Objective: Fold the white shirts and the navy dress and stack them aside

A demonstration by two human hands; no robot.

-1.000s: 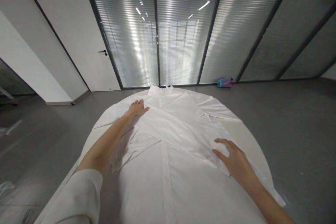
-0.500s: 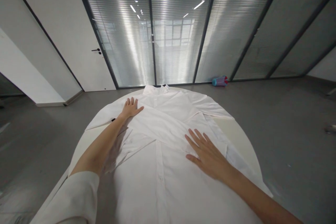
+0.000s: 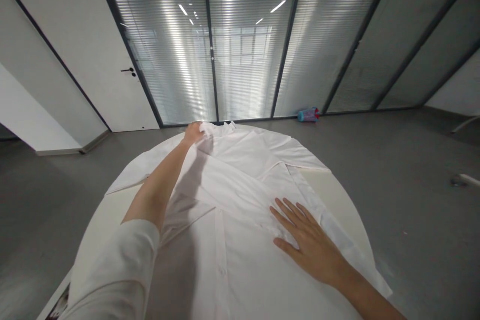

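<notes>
A white button-up shirt (image 3: 232,180) is spread over a round, pale table (image 3: 98,220), its collar at the far edge and its button strip running toward me. One sleeve lies folded across the chest. My left hand (image 3: 194,133) reaches to the far side and has its fingers closed on the shirt beside the collar, where the cloth bunches a little; some fingertips are hidden. Lower on the right, my right hand (image 3: 303,240) rests palm down with fingers spread on the shirt's body.
Behind the table stands a glass partition with blinds (image 3: 243,60), and a white door (image 3: 112,60) is at its left. A blue and red patterned object (image 3: 308,115) lies on the grey floor (image 3: 405,180) near the partition. Part of a furniture leg (image 3: 468,180) shows at far right.
My left hand has moved forward from lying flat on the shirt to gripping the cloth near the collar. My right hand stays spread on the shirt, with the view shifted slightly.
</notes>
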